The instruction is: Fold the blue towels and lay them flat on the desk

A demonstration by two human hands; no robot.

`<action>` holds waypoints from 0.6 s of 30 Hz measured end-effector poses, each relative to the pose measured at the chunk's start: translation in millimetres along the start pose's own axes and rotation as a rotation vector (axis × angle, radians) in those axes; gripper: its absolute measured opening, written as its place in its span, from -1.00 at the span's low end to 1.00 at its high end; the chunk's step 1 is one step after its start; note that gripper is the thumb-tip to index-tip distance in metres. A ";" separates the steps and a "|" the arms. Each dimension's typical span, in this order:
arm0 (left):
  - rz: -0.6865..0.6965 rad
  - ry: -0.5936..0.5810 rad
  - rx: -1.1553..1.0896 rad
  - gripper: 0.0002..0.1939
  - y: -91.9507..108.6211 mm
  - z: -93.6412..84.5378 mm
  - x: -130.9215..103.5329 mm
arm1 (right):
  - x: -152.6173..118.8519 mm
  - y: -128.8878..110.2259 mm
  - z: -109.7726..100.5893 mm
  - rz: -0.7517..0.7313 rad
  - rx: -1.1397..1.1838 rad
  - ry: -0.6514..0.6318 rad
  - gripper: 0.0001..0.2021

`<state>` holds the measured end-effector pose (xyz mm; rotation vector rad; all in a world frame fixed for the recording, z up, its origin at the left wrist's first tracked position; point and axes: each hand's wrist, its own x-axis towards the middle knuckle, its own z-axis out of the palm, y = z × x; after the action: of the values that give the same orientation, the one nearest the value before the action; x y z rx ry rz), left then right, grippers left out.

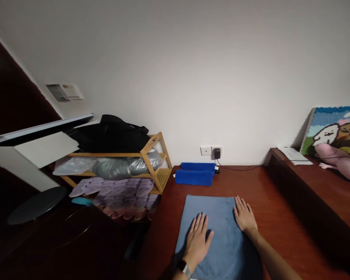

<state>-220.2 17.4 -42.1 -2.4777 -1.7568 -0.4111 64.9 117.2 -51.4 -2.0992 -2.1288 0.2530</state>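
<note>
A grey-blue cloth (pixel 212 210) lies spread out on the reddish-brown wooden table (pixel 274 214). My left hand (pixel 197 239) rests flat on the cloth's left half, fingers stretched out, a watch on its wrist. At the cloth's upper right edge, my right hand (pixel 245 214) presses down with its fingers extended. Neither hand grips anything. Beyond the cloth, two folded blue cloths (pixel 194 177) lie near the wall, one behind the other. The cloth's near end runs out of view at the bottom.
A black plug adapter (pixel 217 153) sits in the wall socket, its cable trailing right. On a raised ledge (pixel 335 186) to the right are papers (pixel 294 155), a pink plush toy (pixel 341 161) and a picture (pixel 335 124). A wooden rack (pixel 151 146) with slippers (pixel 128 187) stands left.
</note>
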 end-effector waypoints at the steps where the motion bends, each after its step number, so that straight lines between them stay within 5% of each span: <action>1: -0.015 -0.028 -0.008 -0.31 -0.3 1.4 -9.4 | -0.6 0.2 0.4 -0.001 0.000 0.000 -0.32; 7: -0.235 -0.041 0.037 -0.31 -35.9 -0.7 -46.5 | 0.5 -0.7 -0.3 -0.002 -0.009 -0.003 -0.33; 11: -0.247 -0.030 0.042 -0.31 -35.8 -6.6 -48.5 | -3.0 -7.6 -14.7 0.019 -0.008 -0.056 -0.34; 14: -0.250 -0.025 0.041 -0.31 -29.6 -7.8 -46.0 | -32.1 -9.0 -17.8 0.055 0.004 -0.026 -0.33; 18: -0.245 -0.008 0.043 -0.32 -25.2 -7.8 -44.1 | -106.3 -1.5 1.0 -0.013 0.032 0.030 -0.32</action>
<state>-258.7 -16.1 -48.5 -2.2457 -2.0575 -0.3749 64.9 10.9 -50.2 -2.0585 -2.1062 0.2503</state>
